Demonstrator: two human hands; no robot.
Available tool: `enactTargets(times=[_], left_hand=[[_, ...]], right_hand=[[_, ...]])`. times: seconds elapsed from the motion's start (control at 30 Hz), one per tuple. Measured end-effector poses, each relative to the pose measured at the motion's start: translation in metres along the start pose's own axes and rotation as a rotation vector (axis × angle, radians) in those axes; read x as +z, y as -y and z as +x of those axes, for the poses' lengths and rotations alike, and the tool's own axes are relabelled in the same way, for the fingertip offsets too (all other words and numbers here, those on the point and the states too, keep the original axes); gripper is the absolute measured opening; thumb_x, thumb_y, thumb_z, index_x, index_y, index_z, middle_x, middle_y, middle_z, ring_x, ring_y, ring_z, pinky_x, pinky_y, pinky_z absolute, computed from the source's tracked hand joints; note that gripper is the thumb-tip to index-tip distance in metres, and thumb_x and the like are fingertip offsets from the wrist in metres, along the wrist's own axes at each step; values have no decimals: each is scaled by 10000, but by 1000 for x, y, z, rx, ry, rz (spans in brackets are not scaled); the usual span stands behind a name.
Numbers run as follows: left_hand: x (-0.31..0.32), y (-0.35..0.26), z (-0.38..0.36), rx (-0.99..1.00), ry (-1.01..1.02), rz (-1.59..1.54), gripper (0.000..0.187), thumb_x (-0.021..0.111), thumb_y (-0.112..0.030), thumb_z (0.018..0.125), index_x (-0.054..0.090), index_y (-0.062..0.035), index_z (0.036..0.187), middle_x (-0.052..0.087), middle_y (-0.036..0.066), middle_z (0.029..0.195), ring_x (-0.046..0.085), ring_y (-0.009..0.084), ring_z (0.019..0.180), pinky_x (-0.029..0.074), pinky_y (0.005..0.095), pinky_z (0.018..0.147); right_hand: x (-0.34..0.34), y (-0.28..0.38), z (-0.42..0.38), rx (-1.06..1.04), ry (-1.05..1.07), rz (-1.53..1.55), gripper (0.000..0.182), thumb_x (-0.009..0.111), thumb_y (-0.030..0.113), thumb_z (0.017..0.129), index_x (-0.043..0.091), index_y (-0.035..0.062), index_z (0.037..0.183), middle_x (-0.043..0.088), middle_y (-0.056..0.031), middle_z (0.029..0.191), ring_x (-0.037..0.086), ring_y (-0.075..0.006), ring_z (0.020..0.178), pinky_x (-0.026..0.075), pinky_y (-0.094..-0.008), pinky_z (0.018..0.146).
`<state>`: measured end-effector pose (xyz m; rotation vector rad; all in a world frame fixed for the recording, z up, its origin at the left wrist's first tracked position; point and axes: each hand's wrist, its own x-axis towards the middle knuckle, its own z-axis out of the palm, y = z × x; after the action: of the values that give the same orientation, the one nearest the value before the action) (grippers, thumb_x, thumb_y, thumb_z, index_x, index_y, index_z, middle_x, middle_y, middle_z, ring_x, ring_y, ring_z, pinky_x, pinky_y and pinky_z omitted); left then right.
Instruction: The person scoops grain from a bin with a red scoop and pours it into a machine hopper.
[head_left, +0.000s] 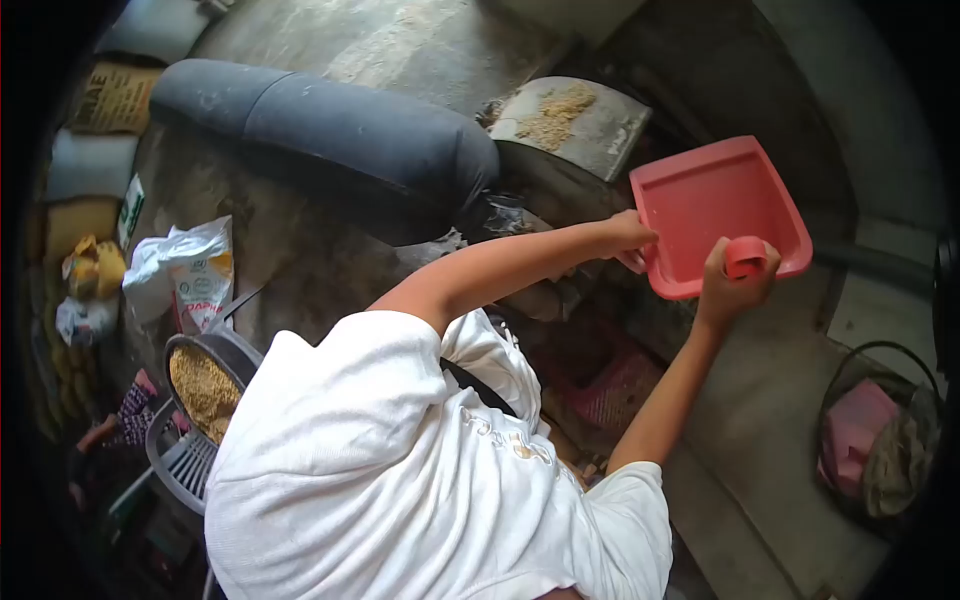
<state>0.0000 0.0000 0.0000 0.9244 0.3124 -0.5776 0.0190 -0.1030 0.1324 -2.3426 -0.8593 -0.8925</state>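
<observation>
A red plastic dustpan (705, 200) is held out at the upper right, its broad pan facing up, with nothing visible inside. My left hand (630, 238) grips the pan's left rim. At the near edge, my right hand (728, 287) is wrapped round the pan's red handle, whose round end (743, 257) shows above the fingers. Beyond the pan, to its left, a pale curved surface (600, 130) carries a patch of yellowish grain-like material (562, 115).
A long dark padded roll (330, 125) lies at upper left. White plastic bags (190, 270) and a tub of yellowish grain (205, 390) are at left. A black basket with pink and olive cloth (875, 440) stands at right. A pink basket (615, 385) is below my arms.
</observation>
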Motion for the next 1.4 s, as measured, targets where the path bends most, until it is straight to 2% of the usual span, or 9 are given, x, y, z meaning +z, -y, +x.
enactTargets(times=[0.07,0.37,0.63,0.7,0.77,0.97,1.03,1.17,1.4], left_hand=[[-3,-2,-3,-57,84,-52,485,526,-164,751,331,23,1154,527,126,830,581,207,603,514,293,534],[-64,31,-85,84,-211,4,448,534,-226,764,377,-13,1126,526,76,833,564,167,669,484,279,600],[-57,68,-171,268,-506,106,359,525,-285,769,470,-87,1063,538,33,873,516,116,763,433,247,662],[-41,75,-191,292,-586,131,361,551,-254,751,479,-101,1070,539,34,865,516,108,758,432,235,650],[-14,71,-217,597,-777,522,402,577,-186,722,465,-114,1102,527,52,902,524,113,752,442,235,646],[46,58,-252,1017,-995,1017,472,613,-101,645,479,-134,1096,416,78,1107,532,179,742,464,276,666],[45,57,-263,1109,-1096,1197,503,627,-102,606,486,-124,1089,396,70,1135,518,186,746,464,287,651],[28,61,-300,1092,-1387,1125,478,634,-113,599,502,-74,1057,442,54,1093,491,193,776,428,313,694],[-17,104,-398,1145,-1566,883,483,632,-115,620,471,-64,1072,520,64,943,484,239,835,395,347,736]], right_hand=[[1,-5,4,-1,-35,-20,268,642,48,556,468,34,760,511,-95,697,532,-254,611,441,-319,583],[0,3,-11,-76,-185,62,195,590,19,573,468,25,726,496,-77,690,500,-237,584,417,-308,576],[-26,35,-9,-110,-372,134,126,501,-46,627,426,13,708,466,-60,666,462,-169,522,399,-285,499],[-27,52,-12,-102,-344,272,144,496,-47,639,406,10,735,456,-55,659,455,-165,510,402,-281,485],[-24,69,-16,-93,-297,352,154,494,-47,653,388,10,750,450,-57,659,457,-164,528,414,-274,502],[-13,144,-35,-155,-226,627,117,532,1,683,423,23,720,458,-47,670,462,-151,575,410,-260,529],[-13,178,-45,-9,-137,859,124,542,16,687,423,26,720,457,-41,678,466,-148,599,409,-261,552],[-18,242,-62,-34,40,1109,154,559,21,679,417,30,739,455,-40,699,466,-142,616,411,-254,552],[-17,366,-93,-273,251,1283,214,603,26,672,409,38,761,439,-42,708,443,-121,597,395,-250,571]])
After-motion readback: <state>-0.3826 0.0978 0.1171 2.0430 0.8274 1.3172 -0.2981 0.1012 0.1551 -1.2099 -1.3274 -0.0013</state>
